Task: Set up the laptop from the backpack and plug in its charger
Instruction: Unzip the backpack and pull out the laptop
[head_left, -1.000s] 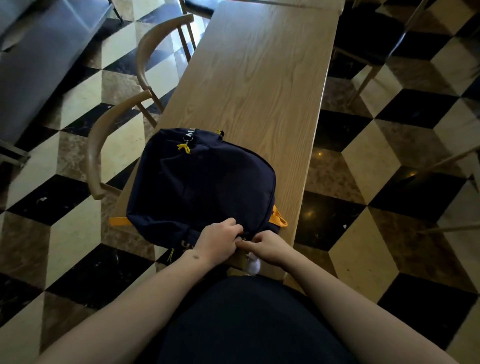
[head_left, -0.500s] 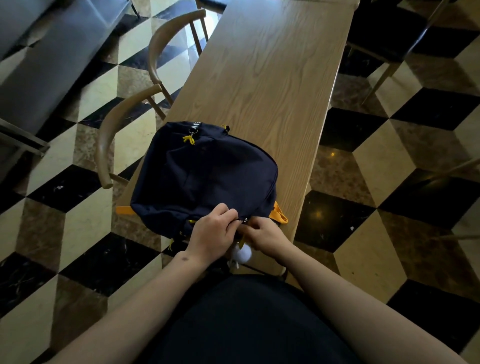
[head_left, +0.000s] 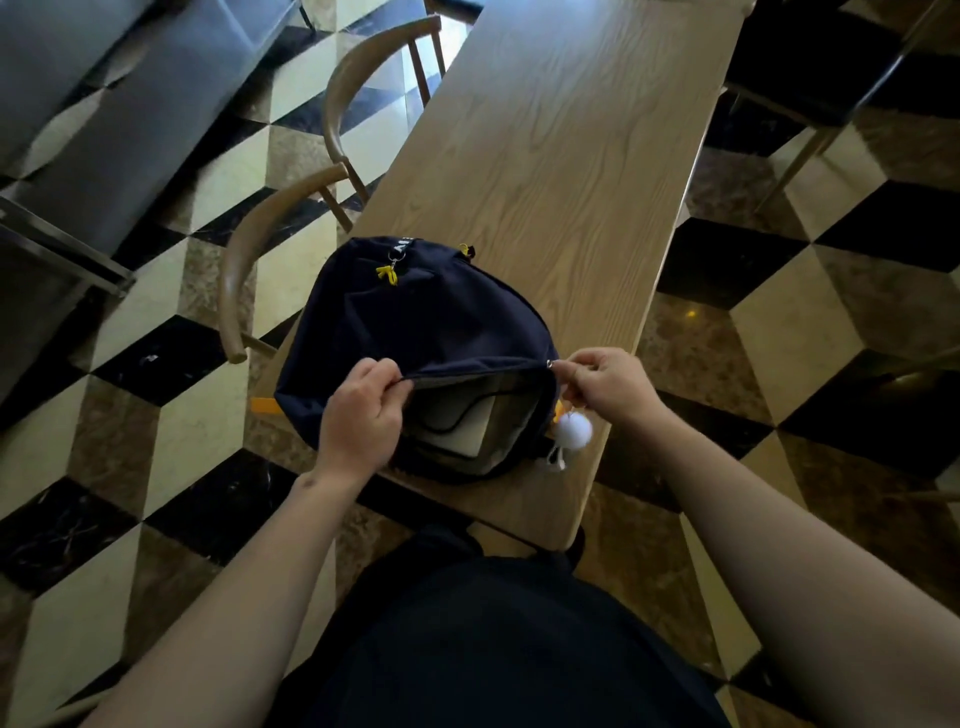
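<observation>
Backpack (head_left: 415, 332) flat on counter (head_left: 571, 156), lower centre of frame, main zip open. Left hand (head_left: 358, 415) fingers gripping near flap edge; right hand (head_left: 608, 384) fingers pinching zipper pull. Pale laptop (head_left: 457, 426) visible inside, not yet out. Charger unseen; unpacking, plugging remain.

White lettering runs along a dark strap (head_left: 402, 246) at the far end of the navy backpack (head_left: 421, 332), but only a few partial, unclear letters show, and nothing else is readable.
</observation>
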